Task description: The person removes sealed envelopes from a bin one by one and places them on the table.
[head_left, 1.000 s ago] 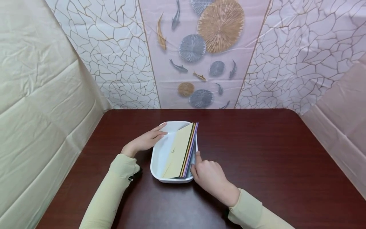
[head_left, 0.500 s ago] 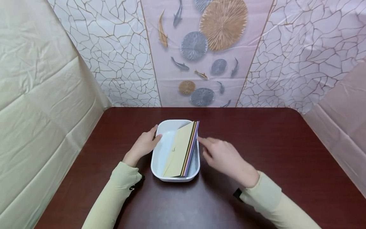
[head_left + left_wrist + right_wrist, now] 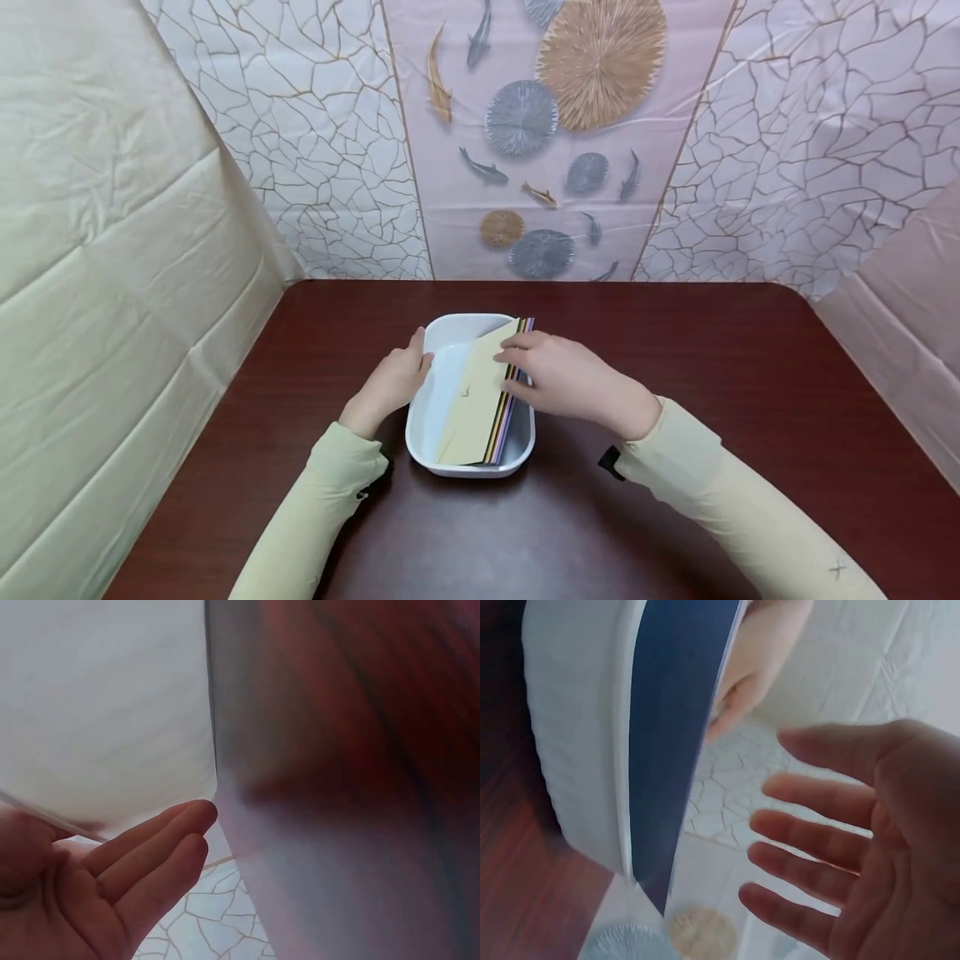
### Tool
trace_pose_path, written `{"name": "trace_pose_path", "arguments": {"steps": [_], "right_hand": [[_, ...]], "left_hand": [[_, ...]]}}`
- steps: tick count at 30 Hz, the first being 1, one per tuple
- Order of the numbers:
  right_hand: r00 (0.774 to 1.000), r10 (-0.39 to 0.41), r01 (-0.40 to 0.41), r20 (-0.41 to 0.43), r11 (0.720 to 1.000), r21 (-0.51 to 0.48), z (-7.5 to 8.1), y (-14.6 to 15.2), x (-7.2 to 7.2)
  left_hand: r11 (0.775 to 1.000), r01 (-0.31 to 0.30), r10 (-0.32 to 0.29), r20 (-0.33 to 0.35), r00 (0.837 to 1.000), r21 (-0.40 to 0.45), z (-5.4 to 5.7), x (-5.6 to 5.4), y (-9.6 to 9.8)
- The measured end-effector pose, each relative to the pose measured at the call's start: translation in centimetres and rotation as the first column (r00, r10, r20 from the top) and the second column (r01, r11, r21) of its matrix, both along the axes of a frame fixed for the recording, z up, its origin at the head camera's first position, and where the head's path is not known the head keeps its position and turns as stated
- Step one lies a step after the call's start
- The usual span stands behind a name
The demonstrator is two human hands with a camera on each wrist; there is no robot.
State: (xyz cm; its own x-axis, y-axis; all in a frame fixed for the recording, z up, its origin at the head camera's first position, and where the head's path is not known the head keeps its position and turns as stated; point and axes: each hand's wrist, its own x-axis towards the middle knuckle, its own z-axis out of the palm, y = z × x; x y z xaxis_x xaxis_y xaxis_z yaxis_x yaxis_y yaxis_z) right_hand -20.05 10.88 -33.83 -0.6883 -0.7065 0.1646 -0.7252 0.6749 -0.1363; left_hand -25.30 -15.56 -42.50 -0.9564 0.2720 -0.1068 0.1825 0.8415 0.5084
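A white rectangular tray (image 3: 470, 472) stands on the table, holding a stack of coloured envelopes (image 3: 471, 417) that leans against its right side. The front envelope is cream; in the right wrist view the outermost envelope (image 3: 679, 712) looks dark blue. My left hand (image 3: 384, 385) grips the tray's left rim, thumb over the edge; in the left wrist view its straight fingers (image 3: 150, 870) lie along the outer wall. My right hand (image 3: 566, 379) hovers over the stack's upper right part. In the right wrist view its spread fingers (image 3: 810, 834) hold nothing and stand apart from the envelopes.
The dark red-brown table (image 3: 712, 400) extends around the tray. Behind its far edge hangs a patterned cloth (image 3: 337, 150) with fish and round leaves, and a pale cloth (image 3: 135, 275) hangs at the left side.
My right hand has left the tray's right rim, swung outward, then come in over the envelopes with fingers spread. My left hand has shifted from reaching over the rim to gripping it.
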Motion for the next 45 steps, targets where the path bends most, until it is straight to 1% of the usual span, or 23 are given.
{"name": "trace_pose_path", "arguments": {"steps": [3, 5, 7, 10, 12, 15, 18, 21, 24, 26, 30, 35, 39, 41, 45], "right_hand": [[0.997, 0.058, -0.061, 0.056, 0.997, 0.057, -0.4, -1.1, -0.6], [0.991, 0.072, -0.081, 0.109, 0.993, 0.085, -0.6, -1.8, -0.9], [0.984, 0.059, -0.078, 0.168, 0.991, 0.109, -0.8, -2.3, -1.2], [0.968, 0.021, -0.062, 0.252, 0.986, 0.154, -0.9, -2.9, -1.6], [0.958, -0.007, -0.047, 0.287, 0.982, 0.181, -1.0, -3.0, -2.0], [0.949, -0.04, -0.028, 0.313, 0.978, 0.207, -1.1, -3.1, -2.9], [0.944, -0.074, 0.003, 0.32, 0.976, 0.216, -1.3, -3.1, -4.0], [0.944, -0.12, 0.05, 0.309, 0.973, 0.225, -1.6, -2.9, -5.3], [0.941, -0.174, 0.108, 0.289, 0.967, 0.23, -1.8, -2.6, -6.4], [0.936, -0.202, 0.137, 0.288, 0.963, 0.232, -2.0, -2.4, -6.9], [0.94, -0.206, 0.145, 0.272, 0.962, 0.23, -2.2, -2.2, -7.5], [0.949, -0.218, 0.162, 0.227, 0.957, 0.24, -2.2, -2.0, -7.7], [0.955, -0.21, 0.156, 0.208, 0.957, 0.246, -2.2, -2.0, -7.8], [0.956, -0.206, 0.153, 0.209, 0.958, 0.244, -2.3, -2.0, -7.8], [0.952, -0.196, 0.143, 0.236, 0.964, 0.225, -2.4, -2.2, -7.9]], "left_hand": [[0.999, -0.008, 0.006, 0.043, 0.999, 0.032, 0.0, 0.0, -0.1], [0.999, -0.012, 0.008, 0.064, 0.998, 0.053, -0.1, 0.1, -0.2], [0.998, -0.012, 0.008, 0.07, 0.998, 0.063, -0.3, 0.2, -0.2], [0.998, -0.012, 0.009, 0.052, 0.999, 0.064, -0.4, 0.4, -0.2], [0.998, -0.01, 0.007, 0.035, 0.999, 0.059, -0.3, 0.4, -0.1], [0.999, 0.001, -0.003, 0.02, 1.0, 0.054, -0.1, 0.1, -0.1], [0.999, 0.008, -0.008, 0.011, 1.0, 0.052, 0.1, 0.0, 0.1], [0.999, -0.002, 0.001, 0.005, 1.0, 0.052, 0.2, -0.1, 0.2], [0.999, -0.012, 0.011, 0.013, 1.0, 0.053, 0.1, -0.1, 0.2], [0.998, -0.016, 0.015, 0.025, 1.0, 0.056, 0.0, -0.1, 0.2], [0.998, -0.032, 0.029, 0.04, 0.999, 0.062, -0.1, 0.1, 0.0], [0.997, -0.028, 0.027, 0.029, 0.999, 0.069, -0.3, 0.3, 0.0], [0.997, -0.029, 0.028, 0.019, 0.999, 0.067, -0.4, 0.3, 0.0], [0.997, -0.032, 0.032, 0.013, 0.999, 0.067, -0.3, 0.4, 0.1], [0.998, -0.039, 0.039, 0.007, 0.999, 0.057, -0.3, 0.5, 0.2]]}}
